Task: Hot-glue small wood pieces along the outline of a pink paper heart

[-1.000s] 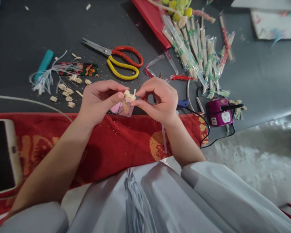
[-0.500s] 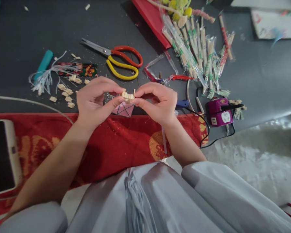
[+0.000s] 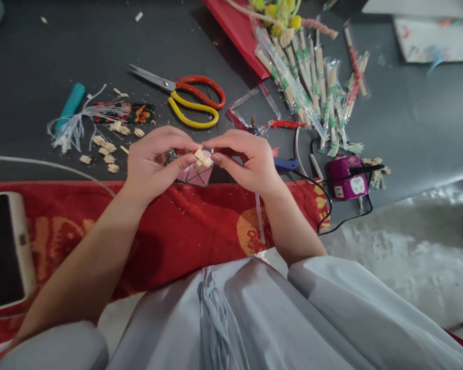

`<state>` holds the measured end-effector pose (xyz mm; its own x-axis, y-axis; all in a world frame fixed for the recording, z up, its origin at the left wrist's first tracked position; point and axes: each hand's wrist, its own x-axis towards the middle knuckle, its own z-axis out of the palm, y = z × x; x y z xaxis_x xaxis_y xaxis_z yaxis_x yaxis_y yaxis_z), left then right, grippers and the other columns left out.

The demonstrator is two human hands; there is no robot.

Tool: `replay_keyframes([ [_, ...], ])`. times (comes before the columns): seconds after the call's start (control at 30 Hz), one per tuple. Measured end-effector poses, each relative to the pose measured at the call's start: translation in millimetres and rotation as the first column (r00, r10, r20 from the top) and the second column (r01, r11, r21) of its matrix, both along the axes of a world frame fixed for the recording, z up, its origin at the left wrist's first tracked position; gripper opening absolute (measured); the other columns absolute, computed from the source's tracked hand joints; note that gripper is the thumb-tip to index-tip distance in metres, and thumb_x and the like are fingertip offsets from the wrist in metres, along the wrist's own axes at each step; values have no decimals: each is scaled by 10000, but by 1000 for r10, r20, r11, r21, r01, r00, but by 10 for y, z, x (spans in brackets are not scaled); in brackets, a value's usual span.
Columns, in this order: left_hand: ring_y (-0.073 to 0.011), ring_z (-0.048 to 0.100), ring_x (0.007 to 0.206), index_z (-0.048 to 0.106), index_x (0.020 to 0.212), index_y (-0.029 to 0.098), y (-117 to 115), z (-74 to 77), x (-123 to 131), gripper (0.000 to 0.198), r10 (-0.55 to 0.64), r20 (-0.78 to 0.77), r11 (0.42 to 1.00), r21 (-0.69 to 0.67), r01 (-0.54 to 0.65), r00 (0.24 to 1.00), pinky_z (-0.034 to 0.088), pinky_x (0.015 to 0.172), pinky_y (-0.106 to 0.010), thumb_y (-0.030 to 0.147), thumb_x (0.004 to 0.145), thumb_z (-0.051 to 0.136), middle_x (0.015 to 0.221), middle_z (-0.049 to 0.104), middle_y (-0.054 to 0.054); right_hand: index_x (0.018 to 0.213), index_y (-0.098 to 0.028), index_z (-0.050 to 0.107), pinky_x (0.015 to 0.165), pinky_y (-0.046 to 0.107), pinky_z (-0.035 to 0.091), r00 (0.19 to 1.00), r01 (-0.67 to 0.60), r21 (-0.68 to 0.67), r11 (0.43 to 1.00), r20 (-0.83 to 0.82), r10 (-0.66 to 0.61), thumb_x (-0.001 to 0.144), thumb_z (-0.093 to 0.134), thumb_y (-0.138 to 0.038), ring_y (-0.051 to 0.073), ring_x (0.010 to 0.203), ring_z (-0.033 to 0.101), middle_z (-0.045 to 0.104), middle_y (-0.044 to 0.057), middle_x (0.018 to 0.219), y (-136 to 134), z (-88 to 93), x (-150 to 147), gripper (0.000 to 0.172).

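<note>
My left hand (image 3: 154, 162) is closed, thumb and forefinger pinching a small cluster of pale wooden stick pieces (image 3: 203, 158). From the other side my right hand (image 3: 247, 159) meets it, its thumb and forefinger closed about a tiny wooden piece (image 3: 212, 151); the fingers partly hide it. Below the fingertips lies a pink card (image 3: 195, 176) with dark crossing lines. Several similar wooden clusters (image 3: 106, 146) are scattered left of my left hand. Scissors (image 3: 173, 86) with red and yellow handles lie beyond my hands.
Plastic-wrapped sticks (image 3: 316, 82) are heaped at the back right. A blue-handled glue gun (image 3: 287, 164) lies beside my right hand, near a purple box (image 3: 347, 177) with a black cable. White strings (image 3: 71, 121) and a teal cylinder (image 3: 71, 105) lie left. A red towel (image 3: 185, 226) covers the front edge.
The wooden cluster has tilted and turned between my fingertips. My right hand has shifted slightly left, with its forefinger now reaching over the cluster.
</note>
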<state>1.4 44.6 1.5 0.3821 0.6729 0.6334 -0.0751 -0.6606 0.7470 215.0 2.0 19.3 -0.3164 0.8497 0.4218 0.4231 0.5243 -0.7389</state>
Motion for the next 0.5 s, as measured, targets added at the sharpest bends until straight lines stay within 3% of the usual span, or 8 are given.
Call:
replay_keyframes([
  [0.17, -152, 686, 834, 802, 1024, 358, -21, -9, -1, 163, 3, -24, 990, -140, -6, 1000, 524, 738, -299, 309, 869, 789, 886, 755, -9, 931, -190, 725, 745, 260, 539, 1000, -24, 72, 997, -16, 26, 1013, 568, -358, 101, 784, 660, 731, 10, 852, 12, 0, -18, 244],
  [0.3, -112, 672, 751, 821, 930, 278, 4, -68, 23, 139, 22, 170, 949, -314, 33, 985, 509, 658, -242, 336, 808, 854, 842, 761, -19, 888, -200, 699, 755, 290, 553, 986, 167, 95, 981, -41, -164, 1006, 559, -359, 118, 780, 652, 713, 14, 839, -4, 3, 6, 242],
  [0.4, -77, 632, 627, 816, 851, 259, 47, -88, 25, 200, 129, 358, 851, -518, 81, 925, 496, 569, -219, 388, 733, 913, 766, 751, 8, 908, -220, 688, 812, 350, 575, 942, 332, 69, 941, -64, -328, 1008, 545, -372, 151, 807, 652, 699, 32, 858, -4, -5, 68, 231],
  [0.5, -63, 576, 542, 794, 789, 264, 111, -106, 0, 235, 141, 464, 819, -551, 160, 875, 463, 485, -219, 414, 681, 939, 685, 713, 48, 913, -235, 686, 838, 392, 574, 906, 423, 38, 905, -22, -422, 983, 563, -305, 174, 811, 640, 688, 43, 869, 11, -17, 121, 157],
])
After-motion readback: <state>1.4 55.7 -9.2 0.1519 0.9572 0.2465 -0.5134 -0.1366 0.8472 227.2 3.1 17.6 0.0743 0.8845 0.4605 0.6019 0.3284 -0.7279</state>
